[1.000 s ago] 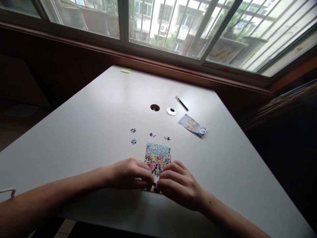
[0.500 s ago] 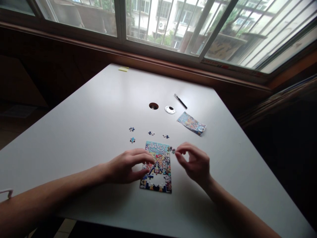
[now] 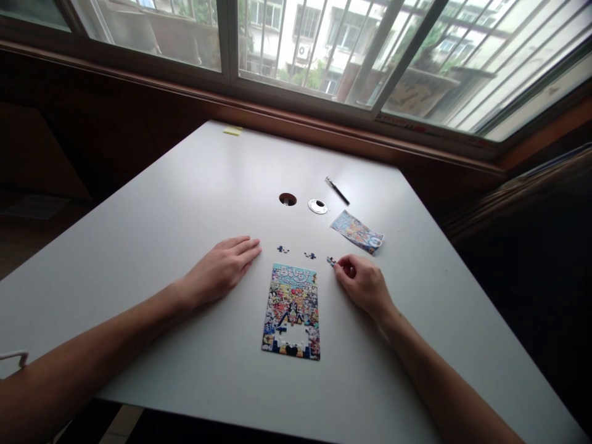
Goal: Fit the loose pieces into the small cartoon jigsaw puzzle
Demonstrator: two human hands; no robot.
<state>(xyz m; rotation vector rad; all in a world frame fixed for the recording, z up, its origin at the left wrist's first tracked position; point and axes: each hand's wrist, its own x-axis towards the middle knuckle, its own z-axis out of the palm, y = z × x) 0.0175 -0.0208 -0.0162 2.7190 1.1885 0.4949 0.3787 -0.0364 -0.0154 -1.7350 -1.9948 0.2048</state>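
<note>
A colourful jigsaw puzzle [image 3: 292, 296] lies on the white table, with a gap in its lower middle where the white shows through. My right hand [image 3: 363, 280] is closed in a pinch on a puzzle piece [image 3: 331, 261], low over the table right of the puzzle's top corner. My left hand [image 3: 224, 265] lies flat with fingers stretched, left of the puzzle. It covers the spot where two pieces lay earlier; they are hidden from view. Beyond the puzzle's top edge are two loose pieces, a left one [image 3: 283, 249] and a right one [image 3: 310, 254].
A folded printed leaflet [image 3: 358, 232] rests past my right hand. Farther back are a black pen [image 3: 337, 190], a silver ring-shaped cover [image 3: 317, 206] and a round hole [image 3: 287, 199] in the tabletop. Yellow sticky notes [image 3: 232, 131] sit at the far edge, below the window.
My left hand has moved from over the puzzle leftward and away from me, now flat on the table. My right hand has carried its piece slightly right and farther from me.
</note>
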